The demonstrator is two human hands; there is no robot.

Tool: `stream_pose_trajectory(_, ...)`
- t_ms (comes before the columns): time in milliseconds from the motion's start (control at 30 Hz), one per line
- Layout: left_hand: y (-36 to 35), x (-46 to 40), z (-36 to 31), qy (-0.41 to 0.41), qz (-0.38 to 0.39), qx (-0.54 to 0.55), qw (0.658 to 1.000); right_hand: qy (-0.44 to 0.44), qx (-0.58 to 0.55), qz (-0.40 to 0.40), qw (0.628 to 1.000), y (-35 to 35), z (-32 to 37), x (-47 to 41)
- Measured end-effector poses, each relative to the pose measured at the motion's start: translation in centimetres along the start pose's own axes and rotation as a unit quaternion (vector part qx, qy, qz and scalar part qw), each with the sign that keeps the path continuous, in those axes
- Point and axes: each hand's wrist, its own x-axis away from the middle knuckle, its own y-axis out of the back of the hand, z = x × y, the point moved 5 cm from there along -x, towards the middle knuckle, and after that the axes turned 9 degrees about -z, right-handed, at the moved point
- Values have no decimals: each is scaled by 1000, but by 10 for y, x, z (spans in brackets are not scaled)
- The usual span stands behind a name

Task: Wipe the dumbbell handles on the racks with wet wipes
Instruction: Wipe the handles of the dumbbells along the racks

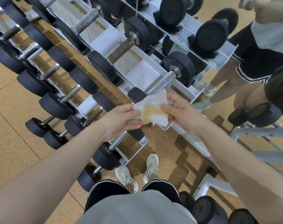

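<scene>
2 hands are raised before the white rack (182,92): the left hand (121,120) and right hand (179,113) each pinch an edge of a stained wet wipe (153,109), which hides the near end of a chrome dumbbell handle (163,82). That handle's long axis runs diagonally, up-right. Possibly a mirror shows a second person's legs (225,78).
</scene>
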Motion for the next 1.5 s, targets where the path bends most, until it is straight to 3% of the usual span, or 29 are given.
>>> stream_pose_trajectory(133,-4,0,-7,-75,10,-1,997,22,-68,15,997,6,3,4)
stream_pose_trajectory(233,-8,-1,-12,-120,23,24,992,48,-26,38,998,14,9,8)
stream_pose_trajectory(300,-8,-5,-12,-134,10,-13,991,54,9,40,998,18,11,8)
stream_pose_trajectory(467,-13,-16,-22,-171,-9,-144,975,98,145,-103,979,28,8,-8)
stream_pose_trajectory(533,-16,-18,-32,-209,-51,-207,954,100,131,-98,981,30,7,-16)
stream_pose_trajectory(600,-15,-21,-42,-261,-145,-280,912,76,122,-99,985,36,6,-28)
stream_pose_trajectory(667,-12,-22,-52,-306,-228,-316,869,68,141,-173,972,47,10,-41)
stream_pose_trajectory(733,-10,-27,-55,-314,-255,-365,838,118,216,-268,931,55,24,-52)
stream_pose_trajectory(800,-9,-38,-50,-290,-258,-431,815,229,334,-289,867,51,41,-66)
stream_pose_trajectory(933,-7,-49,-42,-226,-258,-470,814,369,548,-128,739,17,24,-97)
stream_pose_trajectory(1067,-2,-49,-36,-186,-264,-448,834,362,601,37,712,14,-8,-102)
stream_pose_trajectory(1167,-2,-48,-35,-185,-261,-436,841,392,619,108,672,19,-12,-105)
stream_pose_trajectory(1333,-4,-46,-41,-183,-263,-440,839,338,678,230,611,9,7,-112)
stream_pose_trajectory(1400,-5,-45,-41,-183,-265,-447,835,316,675,228,626,6,11,-115)
stream_pose_trajectory(1500,-5,-45,-41,-183,-271,-450,831,307,632,177,690,5,13,-114)
